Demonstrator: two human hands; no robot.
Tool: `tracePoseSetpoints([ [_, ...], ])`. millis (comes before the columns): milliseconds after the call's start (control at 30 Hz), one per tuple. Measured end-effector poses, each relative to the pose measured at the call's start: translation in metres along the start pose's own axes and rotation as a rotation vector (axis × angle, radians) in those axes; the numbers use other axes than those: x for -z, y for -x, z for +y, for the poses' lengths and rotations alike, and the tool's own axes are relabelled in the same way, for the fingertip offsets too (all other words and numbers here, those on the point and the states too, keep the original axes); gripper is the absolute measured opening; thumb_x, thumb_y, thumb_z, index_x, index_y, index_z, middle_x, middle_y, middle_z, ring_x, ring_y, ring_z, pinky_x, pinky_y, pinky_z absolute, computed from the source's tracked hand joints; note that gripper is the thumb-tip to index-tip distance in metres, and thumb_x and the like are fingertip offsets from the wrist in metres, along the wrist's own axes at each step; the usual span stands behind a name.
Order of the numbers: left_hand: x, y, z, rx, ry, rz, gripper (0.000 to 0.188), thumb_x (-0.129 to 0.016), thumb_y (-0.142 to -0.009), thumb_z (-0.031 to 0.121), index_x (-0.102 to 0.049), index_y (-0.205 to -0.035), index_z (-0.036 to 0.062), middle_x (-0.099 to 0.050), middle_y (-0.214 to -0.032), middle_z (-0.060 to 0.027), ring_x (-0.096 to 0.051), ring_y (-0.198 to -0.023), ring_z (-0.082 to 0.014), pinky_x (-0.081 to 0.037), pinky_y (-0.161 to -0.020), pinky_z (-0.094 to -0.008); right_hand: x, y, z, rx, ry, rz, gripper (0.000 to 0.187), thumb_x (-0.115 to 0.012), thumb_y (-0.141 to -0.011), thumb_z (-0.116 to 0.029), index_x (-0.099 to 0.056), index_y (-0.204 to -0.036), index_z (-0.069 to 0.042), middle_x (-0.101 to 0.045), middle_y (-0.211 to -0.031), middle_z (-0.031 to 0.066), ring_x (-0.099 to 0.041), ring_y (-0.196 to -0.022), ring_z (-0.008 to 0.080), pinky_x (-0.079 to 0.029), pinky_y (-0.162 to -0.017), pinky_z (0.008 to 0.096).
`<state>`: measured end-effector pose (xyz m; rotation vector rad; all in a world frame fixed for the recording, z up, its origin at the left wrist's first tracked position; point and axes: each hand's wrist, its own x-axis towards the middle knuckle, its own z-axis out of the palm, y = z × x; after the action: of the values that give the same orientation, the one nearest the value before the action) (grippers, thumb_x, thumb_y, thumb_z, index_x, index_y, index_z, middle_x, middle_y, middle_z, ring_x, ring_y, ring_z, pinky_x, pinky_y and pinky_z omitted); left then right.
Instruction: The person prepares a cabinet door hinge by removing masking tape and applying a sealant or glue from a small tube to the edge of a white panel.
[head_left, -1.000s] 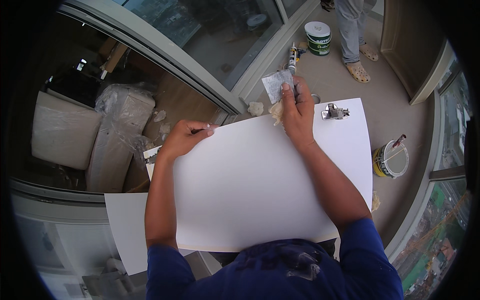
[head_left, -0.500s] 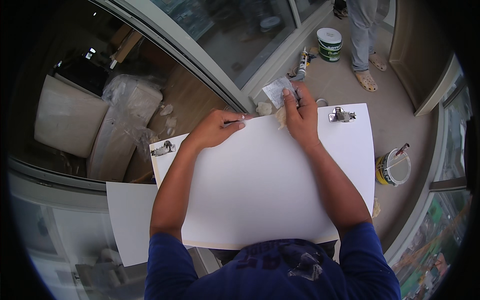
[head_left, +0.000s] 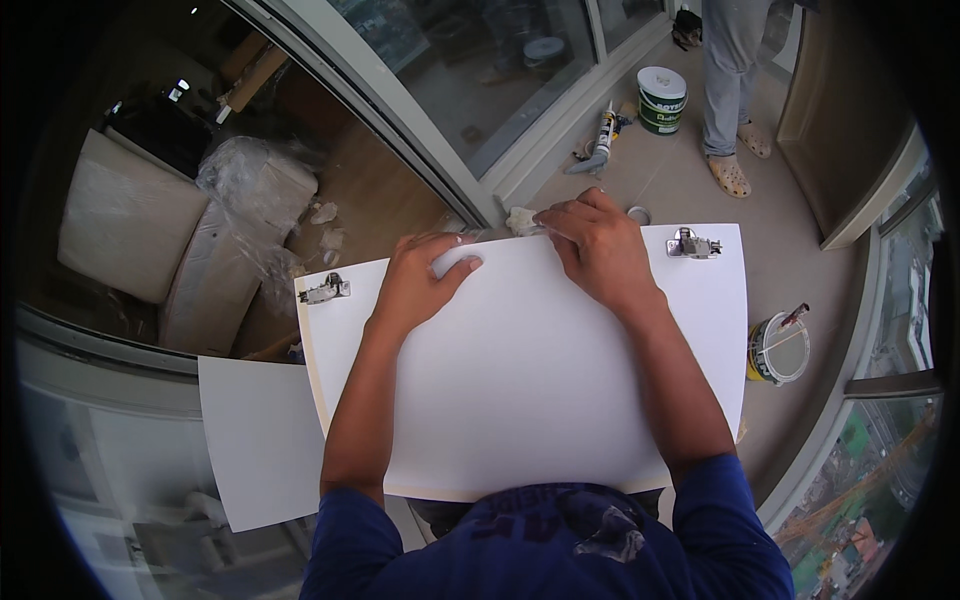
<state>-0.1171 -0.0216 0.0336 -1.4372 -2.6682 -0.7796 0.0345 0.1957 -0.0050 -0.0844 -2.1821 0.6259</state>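
A white cabinet door [head_left: 520, 380] lies in front of me, with a metal hinge [head_left: 325, 290] near its far left corner and another hinge [head_left: 693, 244] near the far right one. My left hand [head_left: 420, 278] grips the door's far edge, its thumb on the white face and its fingers reaching over the edge. Farther right along that edge, my right hand [head_left: 603, 250] is closed with curled fingers. The grey sandpaper it held half a second ago is largely hidden behind those fingers. Crumpled whitish material [head_left: 522, 221] shows just beyond the edge, between the hands.
Another white panel [head_left: 255, 440] stands lower left. Plastic-wrapped furniture [head_left: 130, 215] is beyond the sliding door frame. A caulking gun [head_left: 604, 140], a lidded bucket [head_left: 662, 100] and a person's legs [head_left: 728, 100] are ahead. An open pail [head_left: 780, 348] with a brush stands right.
My right hand has come down to the door's far edge and turned palm down, and the raised sandpaper has dropped out of sight. My left thumb has spread from the fingers.
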Motion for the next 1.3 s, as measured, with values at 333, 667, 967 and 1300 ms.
tracePoseSetpoints([
  [333,-0.017,0.007,-0.018,-0.224,-0.006,0.399,0.020,-0.071,-0.084,0.003,-0.072,-0.104,0.0023,-0.075,-0.102,-0.0113,-0.067,-0.096,-0.0305,-0.042,-0.103,-0.0421,-0.021,-0.025,-0.013,-0.009,0.015,-0.365,0.021,-0.076,-0.078,-0.001,-0.081,-0.097,-0.008,-0.078,-0.092,0.0075,-0.069,-0.096,0.0246,-0.058,-0.081,0.0378],
  [667,-0.020,0.011,-0.039,-0.158,0.113,0.616,0.030,-0.057,-0.084,-0.010,-0.069,-0.109,-0.0001,-0.074,-0.103,-0.0100,-0.066,-0.089,-0.0254,-0.050,-0.087,-0.0361,-0.050,-0.051,-0.025,-0.030,-0.069,-0.511,0.019,-0.078,-0.083,-0.006,-0.081,-0.102,-0.007,-0.075,-0.091,0.0122,-0.068,-0.098,0.0296,-0.055,-0.087,0.0414],
  [967,-0.020,0.013,-0.037,-0.144,0.162,0.565,0.027,-0.056,-0.084,-0.008,-0.070,-0.105,0.0011,-0.074,-0.099,-0.0096,-0.068,-0.090,-0.0281,-0.047,-0.095,-0.0407,0.004,-0.051,-0.019,-0.129,0.112,-0.621,0.018,-0.077,-0.084,-0.007,-0.082,-0.101,-0.010,-0.077,-0.099,0.0129,-0.071,-0.098,0.0297,-0.057,-0.089,0.0407],
  [1300,-0.014,0.013,-0.031,-0.168,0.082,0.296,0.027,-0.058,-0.083,-0.005,-0.073,-0.104,0.0029,-0.074,-0.094,-0.0101,-0.067,-0.089,-0.0276,-0.047,-0.097,-0.0414,-0.032,-0.083,-0.047,0.001,0.149,-0.794,0.029,-0.071,-0.082,-0.001,-0.081,-0.108,-0.010,-0.077,-0.095,0.0165,-0.072,-0.091,0.0355,-0.056,-0.090,0.0418],
])
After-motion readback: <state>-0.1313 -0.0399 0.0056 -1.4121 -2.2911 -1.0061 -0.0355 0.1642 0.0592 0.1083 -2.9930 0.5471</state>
